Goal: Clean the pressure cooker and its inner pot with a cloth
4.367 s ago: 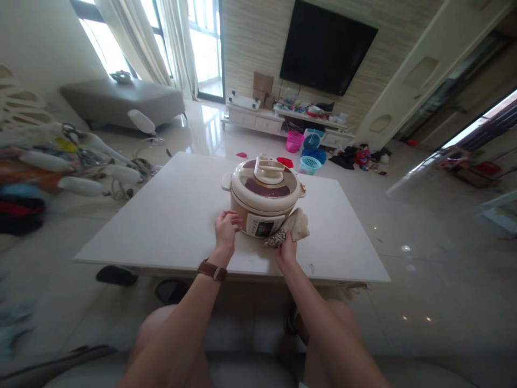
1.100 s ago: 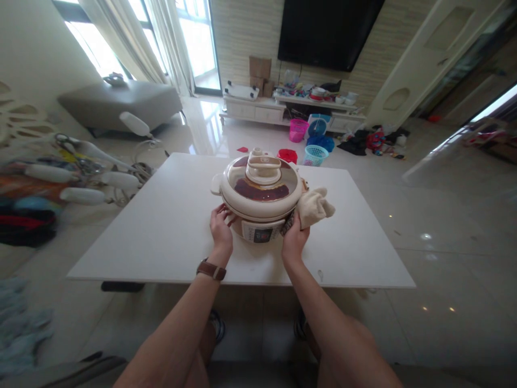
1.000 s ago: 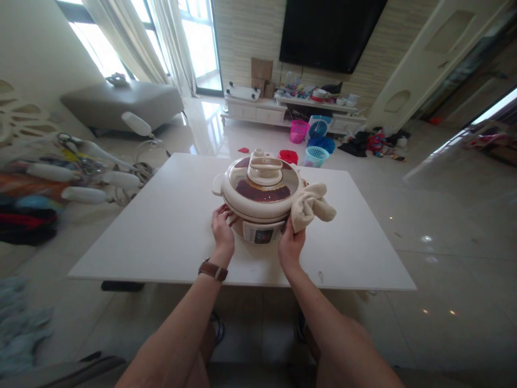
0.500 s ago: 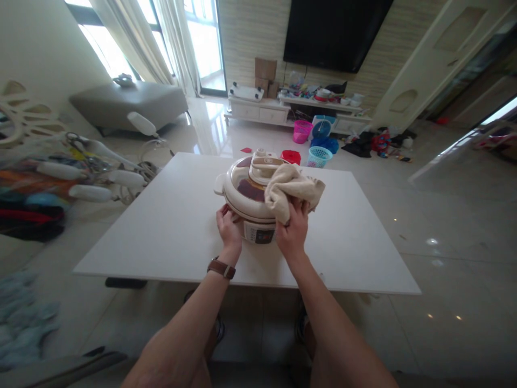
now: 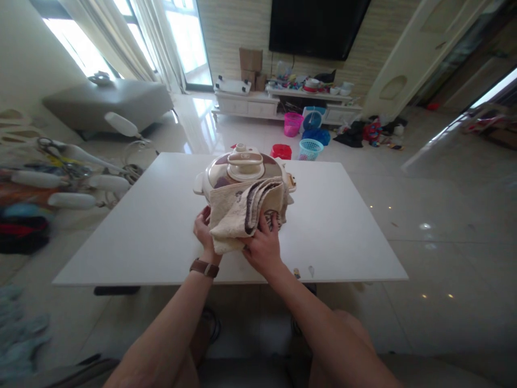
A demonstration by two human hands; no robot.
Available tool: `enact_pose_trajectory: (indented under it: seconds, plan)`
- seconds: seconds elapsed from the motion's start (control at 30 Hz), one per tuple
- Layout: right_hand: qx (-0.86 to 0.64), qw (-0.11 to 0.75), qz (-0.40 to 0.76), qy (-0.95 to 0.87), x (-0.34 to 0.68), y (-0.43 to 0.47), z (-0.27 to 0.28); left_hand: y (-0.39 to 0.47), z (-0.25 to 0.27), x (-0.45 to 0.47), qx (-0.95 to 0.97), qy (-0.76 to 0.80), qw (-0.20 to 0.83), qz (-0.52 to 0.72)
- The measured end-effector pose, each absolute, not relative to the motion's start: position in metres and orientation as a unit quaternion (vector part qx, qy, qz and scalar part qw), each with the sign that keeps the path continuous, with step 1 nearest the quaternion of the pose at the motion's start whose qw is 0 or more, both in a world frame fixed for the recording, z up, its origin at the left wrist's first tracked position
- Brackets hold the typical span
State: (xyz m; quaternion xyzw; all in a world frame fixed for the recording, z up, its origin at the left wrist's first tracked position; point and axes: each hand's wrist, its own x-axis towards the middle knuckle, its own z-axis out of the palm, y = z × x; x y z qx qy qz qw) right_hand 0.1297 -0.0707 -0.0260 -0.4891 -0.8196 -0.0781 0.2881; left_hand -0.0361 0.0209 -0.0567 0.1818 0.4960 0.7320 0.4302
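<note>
A cream-and-brown electric cooker with a domed lid and top handle stands on the white table. My right hand grips a beige cloth with dark markings, its fingers tucked into the folds. The cloth lies against the cooker's front, covering the control panel and part of the lid's near edge. At the cooker's lower left side, my left hand rests with fingers curled against the body. Its fingertips are partly hidden by the cooker and the cloth.
Two small items lie near the table's front edge, one a small figure-like piece. Beyond the table stand a red bin, a light-blue basket and a pink basket. White lamp arms are at the left.
My right hand has brought the cloth from the cooker's right side across to its front, over the panel. The left hand stays by the cooker's left side. The view has shifted slightly.
</note>
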Motion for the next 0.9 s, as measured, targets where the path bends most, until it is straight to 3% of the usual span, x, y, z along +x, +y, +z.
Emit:
enact_pose_trajectory:
  seconds: [0.3,0.57,0.9]
  plan:
    - [-0.434,0.314,-0.105,-0.838,0.157,-0.088,-0.08,0.018,-0.032,-0.038,0.073,0.543,0.446,0.708]
    - [-0.463,0.25,-0.015,-0.85,0.149,-0.098,-0.102,0.016,-0.028,-0.037,0.073,0.548,0.46,0.695]
    - [-0.486,0.189,0.019,-0.853,0.142,-0.105,-0.097,0.023,-0.021,-0.051,0.032,0.542,0.494,0.679]
